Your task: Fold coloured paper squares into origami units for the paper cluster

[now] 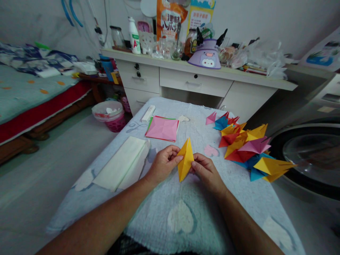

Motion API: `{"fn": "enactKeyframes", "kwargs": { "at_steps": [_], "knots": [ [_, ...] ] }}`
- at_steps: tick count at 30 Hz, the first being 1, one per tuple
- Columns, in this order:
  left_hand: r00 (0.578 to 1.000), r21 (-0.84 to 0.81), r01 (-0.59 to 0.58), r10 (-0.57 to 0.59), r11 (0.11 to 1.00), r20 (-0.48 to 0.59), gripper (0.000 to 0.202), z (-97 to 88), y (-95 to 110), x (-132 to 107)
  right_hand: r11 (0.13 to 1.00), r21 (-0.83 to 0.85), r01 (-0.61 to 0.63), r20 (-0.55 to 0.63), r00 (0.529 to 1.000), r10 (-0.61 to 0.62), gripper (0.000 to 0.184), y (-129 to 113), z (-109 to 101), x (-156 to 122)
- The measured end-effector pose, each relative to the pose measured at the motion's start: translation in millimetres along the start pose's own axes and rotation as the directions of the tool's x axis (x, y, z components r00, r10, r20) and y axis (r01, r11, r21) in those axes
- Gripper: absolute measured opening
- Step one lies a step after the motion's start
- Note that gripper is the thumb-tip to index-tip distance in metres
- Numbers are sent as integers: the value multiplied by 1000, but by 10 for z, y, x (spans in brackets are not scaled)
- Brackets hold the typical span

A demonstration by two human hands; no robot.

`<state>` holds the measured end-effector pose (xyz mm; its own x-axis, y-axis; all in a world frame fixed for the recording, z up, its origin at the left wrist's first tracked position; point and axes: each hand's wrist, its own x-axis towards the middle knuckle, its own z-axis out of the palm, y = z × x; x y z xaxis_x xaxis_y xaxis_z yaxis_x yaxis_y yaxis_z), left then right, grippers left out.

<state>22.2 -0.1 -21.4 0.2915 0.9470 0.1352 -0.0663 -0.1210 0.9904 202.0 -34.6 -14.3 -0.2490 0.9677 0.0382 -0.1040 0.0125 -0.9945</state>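
Observation:
A folded yellow origami paper [186, 161], shaped like a long diamond with a crease down its middle, stands upright between my two hands above the table. My left hand [166, 161] pinches its left corner, thumb on the front face. At the right corner, my right hand [205, 170] grips the edge with thumb and fingers. Beyond my left hand lies a stack of square origami paper [162, 128], pink on top with red and green edges below. To the right of my right hand sits a pile of folded paper cranes [241, 145] in yellow, red, blue and pink.
A folded whitish cloth [120, 161] and a small white box [148, 113] lie on the left of the cloth-covered table [183, 202]. Behind stands a cluttered white desk [175, 67]. A pink bin [116, 122] is on the floor at left, a washing machine [322, 117] at right.

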Motion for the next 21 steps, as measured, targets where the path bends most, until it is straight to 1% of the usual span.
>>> {"fn": "enactKeyframes", "kwargs": {
  "at_steps": [4, 8, 13, 17, 21],
  "knots": [
    [1000, -9, 13, -13, 1000, -23, 17, 9, -38, -1, 999, -30, -12, -24, 1000, 11, 25, 47, -32, 8],
    [998, 14, 22, -21, 1000, -52, 21, 13, -51, -5, 999, -47, -15, -42, 999, 13, 26, 55, -17, 19],
    [999, 98, 6, -1, 995, -48, 15, 15, -22, -6, 998, -56, -27, -75, 997, 23, 30, 40, 37, 35],
    [997, 159, 36, -24, 987, -79, 19, 13, -34, -15, 997, -62, -47, -120, 992, 39, 33, 66, 60, 56],
    [993, 133, 20, -4, 991, -121, 23, 24, -34, -19, 996, -71, -45, -143, 989, 34, 32, 107, 72, 64]
  ]
}}
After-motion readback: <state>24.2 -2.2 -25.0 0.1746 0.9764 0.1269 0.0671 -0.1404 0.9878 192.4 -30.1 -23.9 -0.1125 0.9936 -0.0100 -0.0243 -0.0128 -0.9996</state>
